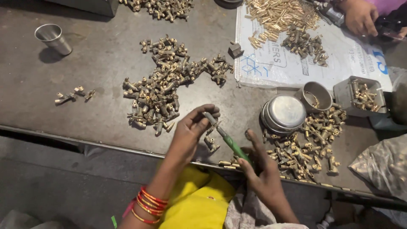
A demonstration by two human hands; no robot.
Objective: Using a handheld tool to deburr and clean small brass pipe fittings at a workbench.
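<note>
A green-handled screwdriver (231, 143) is gripped in the right hand (258, 169) near the desk (101, 63) edge. A small brass fitting (212, 126) is pinched at its tip by the left hand (188, 131), beside a brass pile (165, 85).

Co-worker's hand (360, 17) cut off at top edge.

Checking my own view: both hands bare, no gloves, no rings that I can make out. Left hand (188, 133) has a stack of red and gold bangles (149, 205) on the forearm just behind it. Right hand (263, 171) has a bare wrist. Yellow garment (197, 203) below the hands, patterned grey cloth (248, 214) beside it.
</note>
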